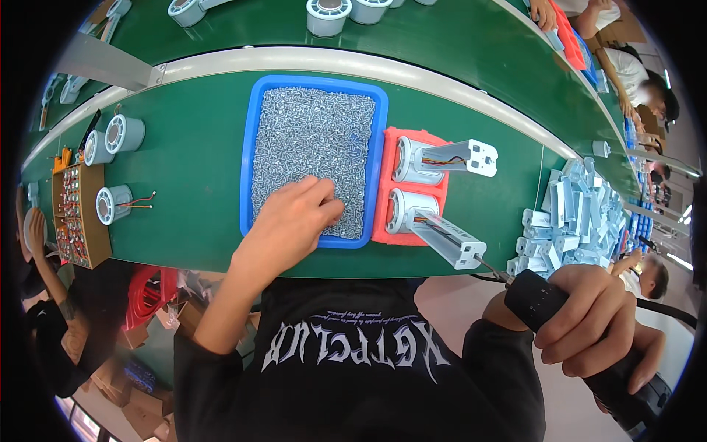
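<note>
My left hand [293,219] reaches into a blue tray [248,155] filled with small silver screws [313,132]. Its fingers are drawn together on the screws; whatever is between them is hidden. My right hand [589,317] grips a black electric screwdriver [536,300]. The driver's bit points at the end of the pale handle part [455,243] on the nearer of two round-bodied units, touching it or very close. That unit and the farther one [423,158] lie in a red holder [381,225] beside the tray, their handles sticking out to the right with thin wires inside.
A pile of pale blue handle parts [574,214] lies at the right. Three round housings [112,205] stand at the left, near a cardboard box [92,214] of small parts. A raised rail [294,57] runs behind the tray. Other people work at both sides.
</note>
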Tool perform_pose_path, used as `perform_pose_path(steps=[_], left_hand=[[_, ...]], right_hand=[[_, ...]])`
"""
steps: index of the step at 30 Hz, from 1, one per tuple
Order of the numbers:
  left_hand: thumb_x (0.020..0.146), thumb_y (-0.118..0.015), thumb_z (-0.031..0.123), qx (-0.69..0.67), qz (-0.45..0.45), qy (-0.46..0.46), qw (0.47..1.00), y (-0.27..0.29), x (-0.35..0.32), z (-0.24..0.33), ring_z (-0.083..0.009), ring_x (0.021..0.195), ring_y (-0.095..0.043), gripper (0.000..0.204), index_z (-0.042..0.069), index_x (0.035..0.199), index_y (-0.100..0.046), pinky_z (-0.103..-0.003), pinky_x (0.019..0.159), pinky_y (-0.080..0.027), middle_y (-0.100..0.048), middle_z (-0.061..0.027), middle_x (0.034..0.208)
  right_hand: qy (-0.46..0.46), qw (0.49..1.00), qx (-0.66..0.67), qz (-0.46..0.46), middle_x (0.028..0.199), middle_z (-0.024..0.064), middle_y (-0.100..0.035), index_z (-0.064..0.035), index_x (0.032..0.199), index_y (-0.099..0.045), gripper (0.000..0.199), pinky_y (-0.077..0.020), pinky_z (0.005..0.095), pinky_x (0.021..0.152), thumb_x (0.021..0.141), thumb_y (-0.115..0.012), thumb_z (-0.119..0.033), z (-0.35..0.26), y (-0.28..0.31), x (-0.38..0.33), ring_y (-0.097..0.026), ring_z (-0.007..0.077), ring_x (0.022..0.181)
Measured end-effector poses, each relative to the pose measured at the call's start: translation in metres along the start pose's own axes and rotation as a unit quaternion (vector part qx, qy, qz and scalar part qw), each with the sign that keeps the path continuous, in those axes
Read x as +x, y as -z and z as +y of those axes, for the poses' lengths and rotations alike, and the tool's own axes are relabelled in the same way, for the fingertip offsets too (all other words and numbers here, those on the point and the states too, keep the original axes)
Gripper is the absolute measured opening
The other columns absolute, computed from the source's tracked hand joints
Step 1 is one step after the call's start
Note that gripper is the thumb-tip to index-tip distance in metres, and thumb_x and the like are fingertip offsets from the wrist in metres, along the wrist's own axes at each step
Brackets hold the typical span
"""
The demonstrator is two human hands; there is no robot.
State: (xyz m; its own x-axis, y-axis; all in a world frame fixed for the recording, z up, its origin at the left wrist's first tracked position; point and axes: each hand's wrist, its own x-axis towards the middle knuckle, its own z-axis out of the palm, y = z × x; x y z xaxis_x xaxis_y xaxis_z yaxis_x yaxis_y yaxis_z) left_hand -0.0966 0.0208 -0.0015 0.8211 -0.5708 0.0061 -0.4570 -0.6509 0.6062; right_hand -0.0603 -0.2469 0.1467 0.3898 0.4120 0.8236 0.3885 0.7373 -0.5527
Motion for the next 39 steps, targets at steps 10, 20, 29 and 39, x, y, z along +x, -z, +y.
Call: perform_pose_path(steps=[10, 20, 29, 39], left_hand=[[0.074, -0.067, 0.007, -0.030, -0.008, -0.006, 1.000, 0.000, 0.001, -0.002, -0.0238, 0.079, -0.055, 0.009, 0.006, 0.080, -0.060, -0.037, 0.068, -0.046, -0.051, -0.0053, 0.081], [0.075, -0.067, 0.007, -0.061, 0.067, -0.031, 0.995, 0.001, 0.009, -0.009, -0.0244, 0.074, -0.061, 0.009, 0.004, 0.079, -0.060, -0.037, 0.063, -0.050, -0.059, -0.0055, 0.078], [0.073, -0.068, 0.006, -0.107, 0.109, -0.037, 0.988, -0.009, 0.024, 0.004, -0.0256, 0.070, -0.063, 0.011, 0.003, 0.079, -0.060, -0.037, 0.059, -0.052, -0.062, -0.0068, 0.078], [0.070, -0.066, -0.003, -0.233, 0.175, -0.026, 0.956, -0.021, 0.031, 0.021, -0.0260, 0.077, -0.064, 0.014, 0.005, 0.081, -0.063, -0.036, 0.067, -0.052, -0.064, -0.0077, 0.084]], right_hand=[[-0.014, 0.999, -0.044, 0.022, 0.067, 0.0120, -0.062, -0.0033, 0.113, -0.048, 0.045, -0.0554, 0.0305, 0.042, 0.084, -0.070, -0.030, -0.007, -0.006, -0.003, -0.061, 0.0213, 0.046], [-0.029, 0.999, -0.042, -0.015, 0.068, 0.0151, -0.062, -0.0011, 0.114, -0.047, 0.029, -0.0562, 0.0328, 0.043, 0.086, -0.055, -0.001, -0.003, -0.002, -0.001, -0.061, 0.0237, 0.047], [-0.021, 0.999, -0.038, 0.022, 0.069, 0.0157, -0.061, 0.0005, 0.113, -0.046, 0.029, -0.0558, 0.0338, 0.042, 0.086, -0.053, 0.002, -0.007, -0.002, -0.006, -0.061, 0.0243, 0.047], [-0.027, 0.999, -0.038, 0.020, 0.070, 0.0156, -0.062, -0.0003, 0.114, -0.046, 0.028, -0.0564, 0.0335, 0.043, 0.086, -0.052, 0.001, -0.004, 0.002, -0.008, -0.062, 0.0245, 0.048]])
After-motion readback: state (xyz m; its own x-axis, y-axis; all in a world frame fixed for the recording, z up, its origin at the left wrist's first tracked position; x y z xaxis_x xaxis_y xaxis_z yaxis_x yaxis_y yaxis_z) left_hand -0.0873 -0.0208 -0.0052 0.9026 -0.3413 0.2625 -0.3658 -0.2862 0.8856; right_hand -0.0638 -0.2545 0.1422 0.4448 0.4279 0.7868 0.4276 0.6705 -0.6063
